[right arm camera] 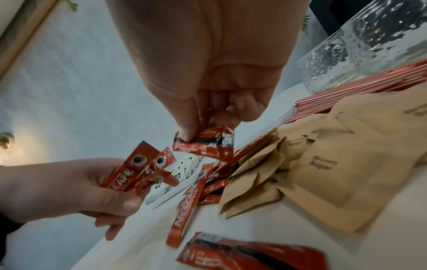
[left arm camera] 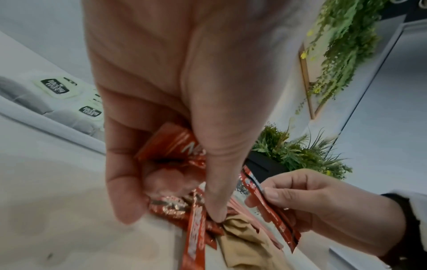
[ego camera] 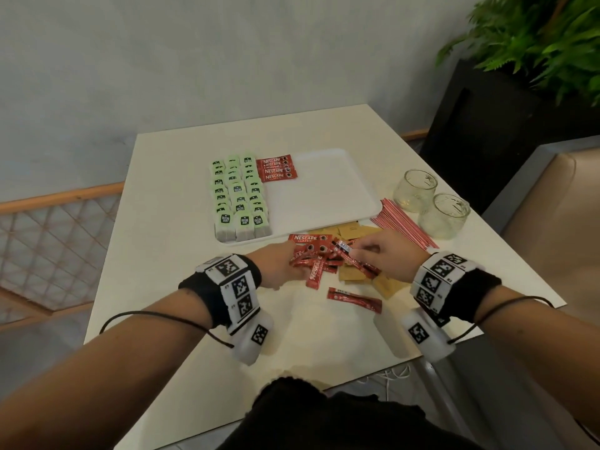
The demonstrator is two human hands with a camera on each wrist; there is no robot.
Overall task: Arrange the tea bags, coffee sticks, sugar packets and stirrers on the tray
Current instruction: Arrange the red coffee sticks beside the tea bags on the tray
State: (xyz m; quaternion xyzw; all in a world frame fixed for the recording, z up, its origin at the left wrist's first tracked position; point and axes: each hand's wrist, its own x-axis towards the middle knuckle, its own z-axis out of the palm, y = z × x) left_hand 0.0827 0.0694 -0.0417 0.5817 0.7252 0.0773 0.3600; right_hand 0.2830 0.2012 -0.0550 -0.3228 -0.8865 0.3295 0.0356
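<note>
Just in front of the tray (ego camera: 337, 190), our left hand (ego camera: 276, 264) is clutching gathered coffee sticks (ego camera: 308, 254) — our right hand (ego camera: 386, 254) is pinching another stick (ego camera: 355, 259) — likely collecting one bundle.

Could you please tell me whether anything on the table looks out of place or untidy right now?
Yes. Loose coffee sticks and brown sugar packets lie jumbled off the tray; one stick lies alone nearer the table edge. The tea bags sit in neat rows.

Two glass jars (ego camera: 431, 203), potted fern (ego camera: 532, 37)
</note>
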